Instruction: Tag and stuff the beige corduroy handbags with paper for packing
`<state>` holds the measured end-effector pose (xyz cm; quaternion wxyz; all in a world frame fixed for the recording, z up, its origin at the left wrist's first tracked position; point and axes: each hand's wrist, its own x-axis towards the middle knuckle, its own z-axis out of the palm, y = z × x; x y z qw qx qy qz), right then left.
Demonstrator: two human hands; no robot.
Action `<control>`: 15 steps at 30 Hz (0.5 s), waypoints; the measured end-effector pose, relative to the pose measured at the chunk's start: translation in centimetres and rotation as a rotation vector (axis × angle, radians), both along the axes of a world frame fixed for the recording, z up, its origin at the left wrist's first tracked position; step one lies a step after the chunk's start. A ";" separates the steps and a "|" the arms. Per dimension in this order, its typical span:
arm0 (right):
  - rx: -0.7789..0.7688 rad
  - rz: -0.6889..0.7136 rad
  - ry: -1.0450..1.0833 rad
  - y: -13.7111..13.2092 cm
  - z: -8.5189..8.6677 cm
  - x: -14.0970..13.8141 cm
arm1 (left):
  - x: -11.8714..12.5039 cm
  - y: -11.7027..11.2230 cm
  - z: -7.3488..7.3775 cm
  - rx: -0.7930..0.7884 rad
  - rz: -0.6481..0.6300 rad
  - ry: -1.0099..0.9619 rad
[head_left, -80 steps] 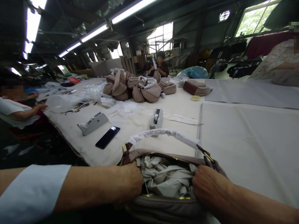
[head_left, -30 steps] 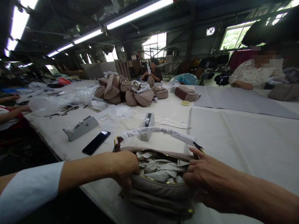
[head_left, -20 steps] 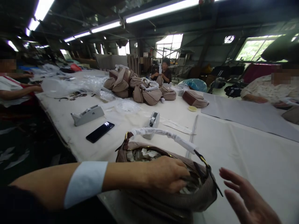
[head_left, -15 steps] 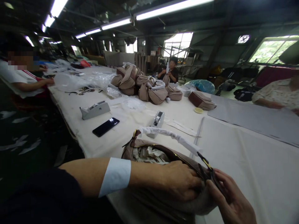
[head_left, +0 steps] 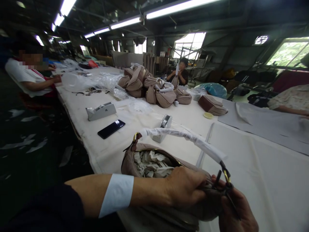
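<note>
A taupe handbag (head_left: 135,161) stuffed with crumpled white paper (head_left: 149,162) lies at the table's near edge, its mouth open at the left. Its handle (head_left: 183,137) is wrapped in white paper and arches over the bag. My left hand (head_left: 185,187) reaches across and is closed on the bag's top edge near the right end. My right hand (head_left: 238,209) grips that same end from below, fingers closed by the dark strap and gold ring (head_left: 225,177).
On the white-covered table (head_left: 260,167) lie a black phone (head_left: 111,129), two grey tape dispensers (head_left: 101,111) (head_left: 163,127) and a pile of finished bags (head_left: 154,88). Other people sit at the left (head_left: 29,77), far end (head_left: 180,72) and right (head_left: 289,100).
My left hand moved from the bag's left end across to its right end. My right hand let go, opened, then closed on the right end by the ring. The view swung right.
</note>
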<state>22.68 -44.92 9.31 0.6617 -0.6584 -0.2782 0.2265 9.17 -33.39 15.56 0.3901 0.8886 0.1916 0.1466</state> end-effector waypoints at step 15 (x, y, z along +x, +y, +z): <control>-0.143 -0.150 -0.229 0.7 3.1 -2.8 | 0.3 -2.9 -1.9 -0.025 0.178 -0.509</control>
